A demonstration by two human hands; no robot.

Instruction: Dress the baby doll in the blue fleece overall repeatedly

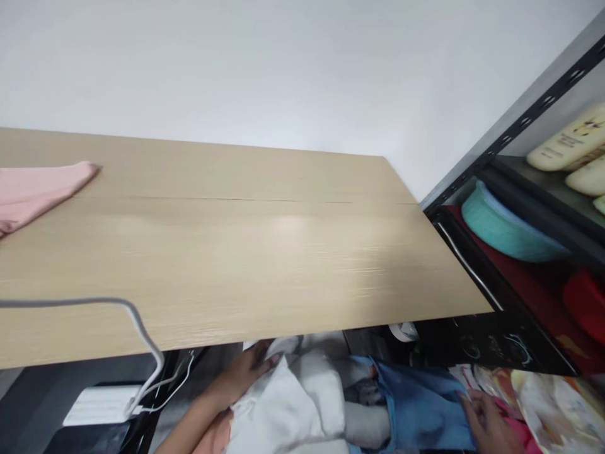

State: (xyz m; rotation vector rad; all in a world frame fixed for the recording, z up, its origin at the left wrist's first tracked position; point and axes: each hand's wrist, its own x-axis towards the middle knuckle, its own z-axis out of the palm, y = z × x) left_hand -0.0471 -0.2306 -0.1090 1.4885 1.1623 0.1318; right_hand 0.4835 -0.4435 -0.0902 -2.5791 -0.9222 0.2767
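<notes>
Low in the head view, my left hand (pixel 250 373) reaches in from the bottom, closed on the upper part of a white cloth garment (pixel 278 413). Its fingertips lie partly among the folds. At the lower right, my right hand (pixel 489 419) pinches the edge of a blue cloth garment (pixel 420 403) between thumb and fingers. Between the two hands are bunched grey and white clothes (pixel 366 422), under the front edge of the wooden tabletop (pixel 265 258). The lower parts of the garments run out of the frame.
Pink cloth (pixel 42 189) lies on the tabletop's left side. A grey cable (pixel 108 301) runs over its front edge to a white power bank (pixel 101 405). At right, a rack (pixel 520 120) holds bottles (pixel 567 142) and a teal basin (pixel 510 227). Plastic packets (pixel 553 403) sit beside my right hand.
</notes>
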